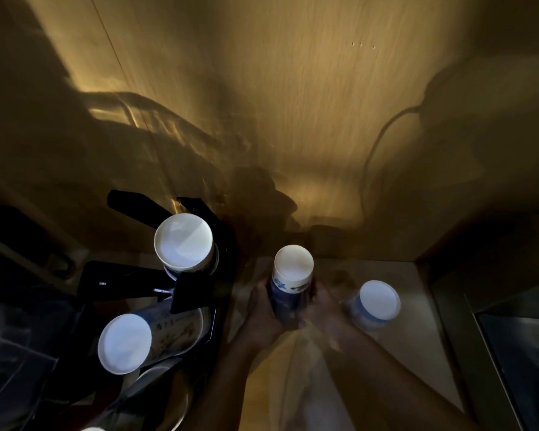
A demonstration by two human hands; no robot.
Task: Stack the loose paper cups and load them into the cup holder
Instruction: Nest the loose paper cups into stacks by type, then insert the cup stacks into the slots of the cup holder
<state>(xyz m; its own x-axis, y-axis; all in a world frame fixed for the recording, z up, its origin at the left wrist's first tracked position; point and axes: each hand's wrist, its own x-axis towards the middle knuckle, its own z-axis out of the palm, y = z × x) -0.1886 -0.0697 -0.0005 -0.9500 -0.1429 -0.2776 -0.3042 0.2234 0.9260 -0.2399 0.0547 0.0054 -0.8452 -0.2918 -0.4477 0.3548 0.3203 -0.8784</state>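
Observation:
The scene is dim. An upside-down stack of blue-and-white paper cups point(291, 276) stands at the centre, its white base facing up. My left hand point(262, 315) grips its left side and my right hand point(322, 309), blurred, presses its right side. A second inverted cup stack point(374, 304) stands on the counter just right of my right hand, untouched. In the black cup holder point(131, 281) at the left sits one inverted stack point(184, 242) at the rear and another, tilted stack point(128, 343) at the front.
A wooden wall panel point(293, 88) rises behind the pale counter point(423, 353). A cable point(374, 150) hangs down the wall at the right. A dark appliance edge point(517, 353) borders the counter on the right. White plates point(181, 390) lie below the holder.

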